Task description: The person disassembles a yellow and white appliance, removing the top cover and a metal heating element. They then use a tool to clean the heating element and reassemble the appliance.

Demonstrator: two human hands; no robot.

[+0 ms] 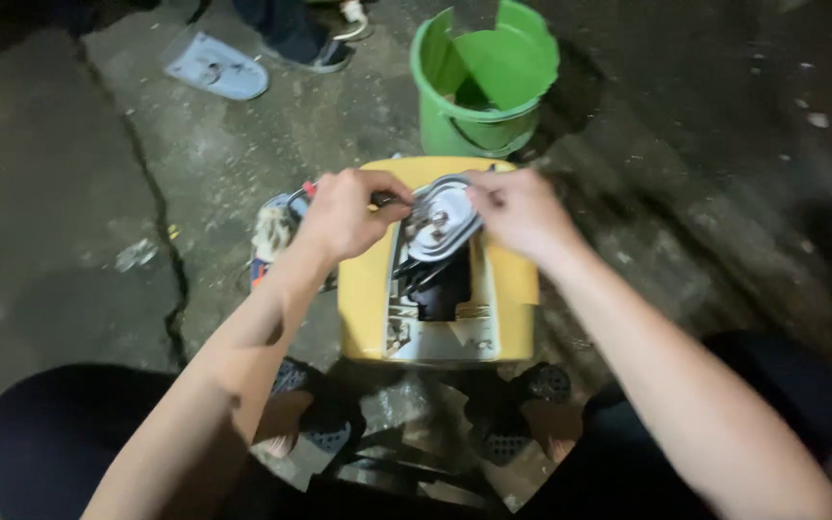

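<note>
a square yellow plastic appliance casing (363, 289) stands on the cracked concrete floor (69, 193), a pale rectangular label panel (450, 337) on its upper face around a dark opening. behind it a broken green plastic bucket (479, 82) holds something dark, hard to make out. above the casing, the left hand (344, 214) and right hand (522, 210) pinch opposite edges of a round shiny metal plate (442, 217), fingers curled closed on it. a pale blue sandal (216, 65) lies farther off.
</note>
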